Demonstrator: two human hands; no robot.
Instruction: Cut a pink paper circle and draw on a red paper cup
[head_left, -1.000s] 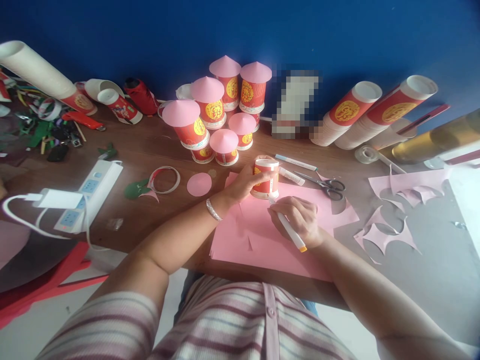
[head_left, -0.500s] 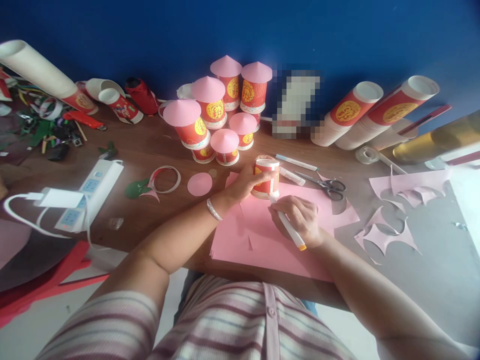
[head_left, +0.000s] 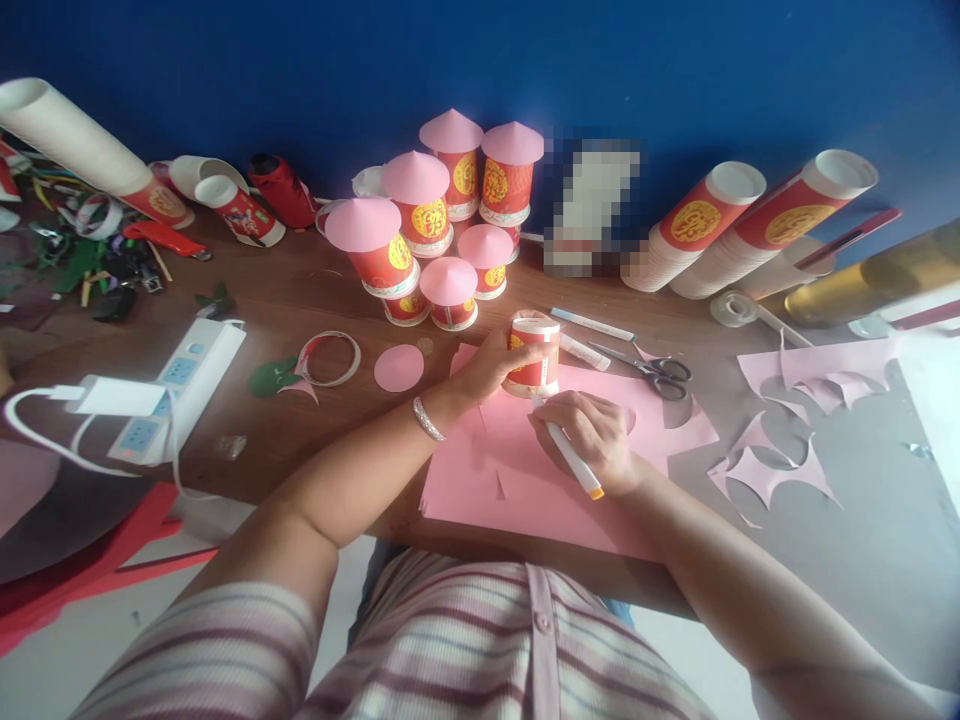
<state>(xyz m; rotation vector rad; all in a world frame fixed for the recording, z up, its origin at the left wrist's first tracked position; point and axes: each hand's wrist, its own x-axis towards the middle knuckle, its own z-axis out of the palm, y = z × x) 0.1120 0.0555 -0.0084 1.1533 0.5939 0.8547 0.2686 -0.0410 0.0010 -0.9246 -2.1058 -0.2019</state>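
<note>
My left hand is wrapped round a red paper cup with a white rim, standing on pink paper. In my right hand is a white marker with an orange end, its tip at the lower edge of the cup. Behind the cup are several red cups with pink cone tops. A pink paper disc lies left of my left hand. Right of the cup lie scissors, a white pen and a white tube.
Stacked cups lean at the back right, near a tape roll. Pink scraps lie on the right. A power strip with a white cable and a paper ring are on the left.
My right hand has shifted slightly left with the marker, its tip moving left along the cup's lower edge. My left hand and the cup look unchanged.
</note>
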